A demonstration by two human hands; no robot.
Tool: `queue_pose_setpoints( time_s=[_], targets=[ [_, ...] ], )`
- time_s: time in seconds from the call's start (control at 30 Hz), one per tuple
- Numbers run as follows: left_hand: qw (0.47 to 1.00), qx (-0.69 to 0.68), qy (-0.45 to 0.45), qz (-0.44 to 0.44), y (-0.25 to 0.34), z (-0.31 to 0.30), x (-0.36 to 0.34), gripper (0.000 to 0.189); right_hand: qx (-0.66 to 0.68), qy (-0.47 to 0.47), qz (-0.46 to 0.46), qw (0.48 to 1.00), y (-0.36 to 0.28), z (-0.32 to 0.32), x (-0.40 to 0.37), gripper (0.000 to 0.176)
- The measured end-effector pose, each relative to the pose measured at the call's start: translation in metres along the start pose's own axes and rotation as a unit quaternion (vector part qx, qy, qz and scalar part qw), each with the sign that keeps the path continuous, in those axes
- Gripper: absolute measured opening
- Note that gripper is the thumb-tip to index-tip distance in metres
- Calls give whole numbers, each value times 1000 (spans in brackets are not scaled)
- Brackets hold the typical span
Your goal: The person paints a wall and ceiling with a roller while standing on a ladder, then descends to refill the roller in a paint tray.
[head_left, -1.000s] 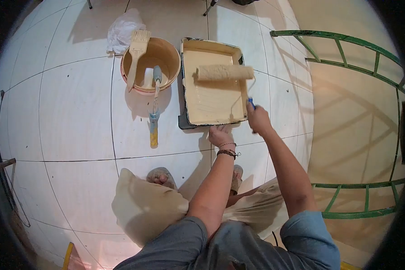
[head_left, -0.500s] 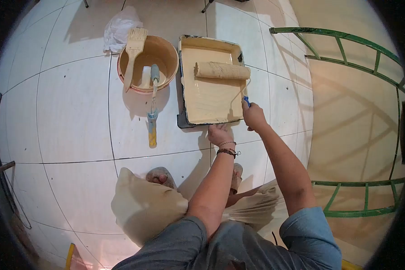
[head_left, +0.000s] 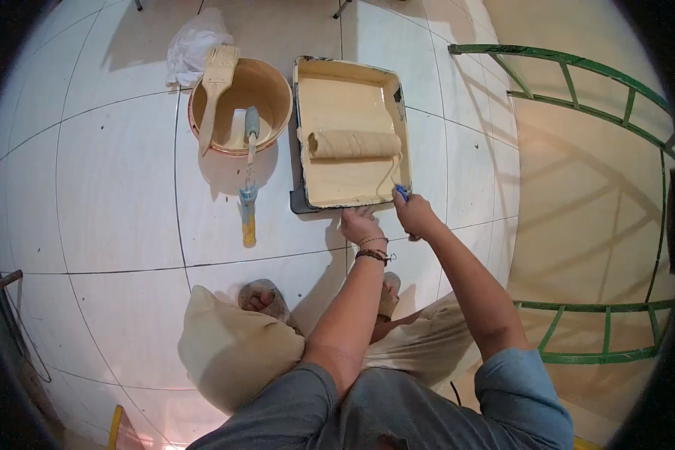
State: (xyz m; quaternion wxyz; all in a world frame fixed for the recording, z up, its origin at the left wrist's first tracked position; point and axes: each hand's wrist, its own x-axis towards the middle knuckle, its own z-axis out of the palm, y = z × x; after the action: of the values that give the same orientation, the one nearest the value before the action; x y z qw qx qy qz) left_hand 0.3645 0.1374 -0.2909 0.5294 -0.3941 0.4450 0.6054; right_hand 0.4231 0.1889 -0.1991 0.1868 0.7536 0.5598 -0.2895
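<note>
My right hand [head_left: 415, 214] is closed round the blue handle of a paint roller [head_left: 356, 145]. The roller's cream-coated sleeve lies across the middle of a paint tray [head_left: 345, 90] that holds cream paint. At the tray's near edge, my left hand [head_left: 361, 225] grips the rim, its fingertips partly hidden under it. Left of the tray stands a bucket [head_left: 277, 94] with paint inside. A wide brush [head_left: 216, 86] and a small roller with a blue and yellow handle [head_left: 248, 217] rest across the bucket's rim.
A white plastic bag [head_left: 191, 49] lies behind the bucket. Green metal ladder-like frames [head_left: 607, 330] stand at the right by the wall. My feet [head_left: 266, 300] are on the tiled floor [head_left: 120, 195] below the tray. A dark rod is at the far left.
The paint roller has moved down the tray towards me and slightly left, with my right hand on its handle. My left hand stays at the tray's near edge.
</note>
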Motion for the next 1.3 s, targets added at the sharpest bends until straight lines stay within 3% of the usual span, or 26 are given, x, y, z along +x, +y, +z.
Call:
queue_pose_setpoints(
  time_s=[0.07,0.13,0.2,0.23,0.33,0.53,0.6,0.67,0.7,0.73,0.8,0.93,1.0,1.13,1.2,1.3],
  targets=[
    [1000,0,-3,13,-5,-1,7,40,-75,28,-100,992,-7,1,14,49],
    [1000,-4,-5,30,-7,-3,16,39,-55,54,-111,991,-19,-3,17,51],
    [999,30,-26,9,-5,-6,14,39,18,61,11,998,-36,-13,18,55],
    [999,30,-29,9,-7,-5,14,39,32,61,-21,997,-14,-7,49,61],
    [999,-15,-10,35,-10,-2,10,37,147,-7,-8,989,-19,-35,9,59],
    [999,-17,28,21,-10,1,7,28,97,-10,56,994,8,-9,-49,65],
    [997,-5,36,71,-10,3,5,25,70,-27,58,995,10,-2,-33,63],
    [997,20,36,68,-10,2,4,28,-10,10,9,1000,8,3,-10,61],
    [996,40,35,66,-9,3,4,30,-134,118,-182,967,48,34,40,65],
    [996,41,33,67,-10,4,3,30,-132,120,-181,967,40,30,42,65],
    [996,46,31,68,-10,4,3,31,1,98,-87,991,8,16,36,65],
    [998,5,19,66,-7,3,7,34,-19,69,-76,995,-21,-12,21,62],
    [998,3,11,62,-11,0,9,36,115,-1,10,993,-17,-18,3,64],
    [998,-6,5,60,-25,-5,26,37,57,24,15,998,20,14,-21,65],
    [999,-12,19,44,-15,-2,18,26,20,32,-1,999,33,29,-1,64],
    [999,-22,1,37,-11,-1,12,29,-6,110,-67,992,27,32,41,68]
  ],
)
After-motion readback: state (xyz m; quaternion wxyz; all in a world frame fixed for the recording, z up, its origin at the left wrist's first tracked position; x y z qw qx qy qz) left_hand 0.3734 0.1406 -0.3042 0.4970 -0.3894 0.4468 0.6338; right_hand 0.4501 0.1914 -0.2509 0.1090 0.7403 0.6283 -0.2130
